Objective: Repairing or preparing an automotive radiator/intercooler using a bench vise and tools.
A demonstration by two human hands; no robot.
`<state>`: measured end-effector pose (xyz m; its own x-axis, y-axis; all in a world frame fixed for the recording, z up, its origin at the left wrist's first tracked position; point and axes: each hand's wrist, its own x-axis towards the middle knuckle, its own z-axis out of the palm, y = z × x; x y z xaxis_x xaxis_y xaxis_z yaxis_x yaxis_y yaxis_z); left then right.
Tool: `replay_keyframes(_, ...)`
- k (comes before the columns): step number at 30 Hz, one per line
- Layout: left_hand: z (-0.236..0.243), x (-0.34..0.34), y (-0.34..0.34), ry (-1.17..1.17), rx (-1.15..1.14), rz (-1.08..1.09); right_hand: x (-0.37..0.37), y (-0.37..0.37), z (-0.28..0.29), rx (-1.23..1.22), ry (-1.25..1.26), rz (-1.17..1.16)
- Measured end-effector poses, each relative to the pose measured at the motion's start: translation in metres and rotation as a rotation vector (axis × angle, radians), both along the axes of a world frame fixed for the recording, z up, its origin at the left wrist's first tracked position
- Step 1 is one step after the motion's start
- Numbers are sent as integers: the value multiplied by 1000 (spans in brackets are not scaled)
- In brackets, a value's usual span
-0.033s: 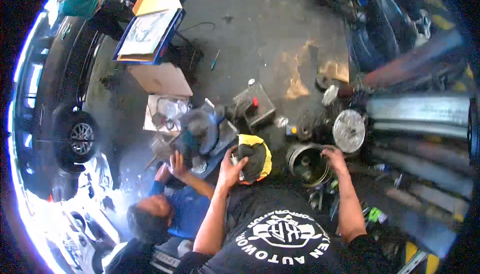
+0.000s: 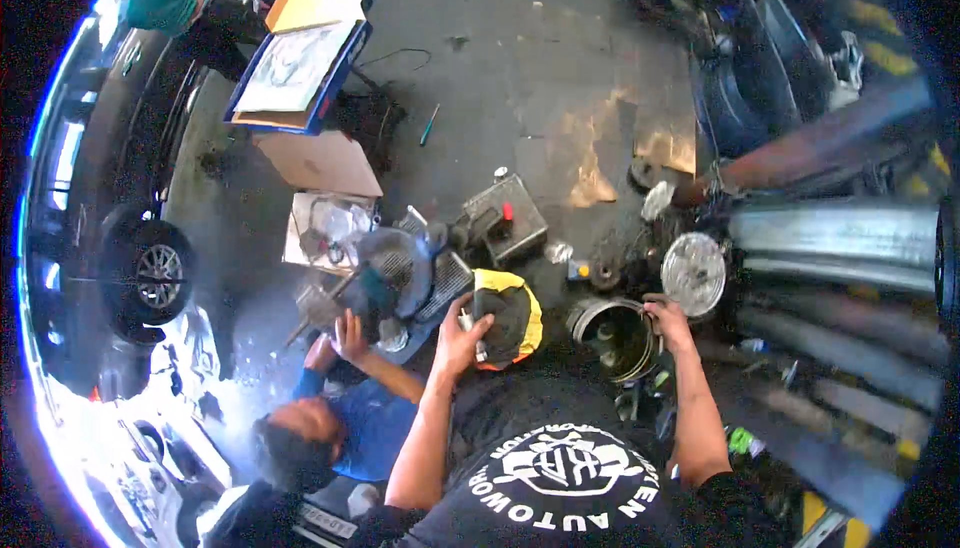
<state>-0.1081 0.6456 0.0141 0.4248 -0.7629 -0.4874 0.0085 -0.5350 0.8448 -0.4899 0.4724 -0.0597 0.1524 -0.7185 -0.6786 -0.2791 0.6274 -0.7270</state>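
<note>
My left hand (image 2: 462, 338) is closed around the left edge of a round black disc-shaped piece (image 2: 508, 323), which has a bright yellow and orange band along its far and right side. With its fingers hooked over the right rim, my right hand (image 2: 670, 323) grips a hollow metal cylinder (image 2: 582, 322). The cylinder is tilted, its round opening showing a dark, shiny inside. What supports it from below is hidden.
At my left a person in a blue shirt (image 2: 375, 423) has both hands near a blue-grey round part (image 2: 425, 266). A finned metal block (image 2: 522, 210), a round silver plate (image 2: 693, 273) and an open box (image 2: 290, 73) lie ahead. Long metal pieces (image 2: 840, 233) lie right.
The metal cylinder in my right hand has shifted slightly left and toward me, its opening a little more tilted. My left hand and the black disc-shaped piece stay almost where they were.
</note>
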Motion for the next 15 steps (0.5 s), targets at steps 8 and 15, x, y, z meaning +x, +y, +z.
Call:
replay_keyframes(8, -1, 26, -136, 673, -182, 380, 7, -206, 43, 9, -64, -64)
replay_keyframes(15, -21, 38, -252, 743, -267, 693, -17, -361, -34, 103, 289, 354)
